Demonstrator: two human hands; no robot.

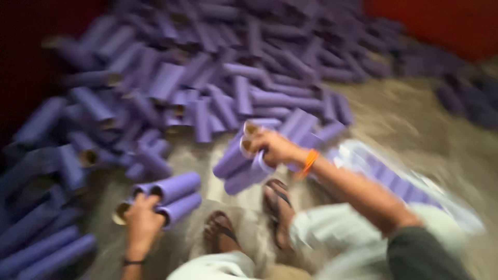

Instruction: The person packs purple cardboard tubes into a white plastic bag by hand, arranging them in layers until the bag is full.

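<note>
Tubes: purple, cylindrical, paper-wrapped over brown cardboard cores that show at the open ends. Frame blurred by motion; fine detail lost.

Left hand [141, 220] grips a bundle of tubes [171, 196], three or so, fingers closed around their near ends, just left of the sandalled feet [249, 223]. The bundle points up and right, away from the feet.

Right hand [272, 148] grips a second bundle [241, 168], fingers closed over the upper ends, just above the feet. These tubes slant down to the left. An orange band [309, 162] sits on that wrist.

Big pile of tubes [207, 78] lies on the floor beyond the feet, heaped in all directions, spreading across the far side and down the left edge of view. More tubes lie far right of the feet, too blurred to count.

Clear plastic bag [394, 181], holding purple pieces, lies right of the feet, partly under the right forearm.

Bare concrete floor [415, 119] opens right of the feet, between pile and bag. A narrow strip of floor shows between the two bundles, directly ahead of the feet. Red wall bounds the far right corner.
</note>
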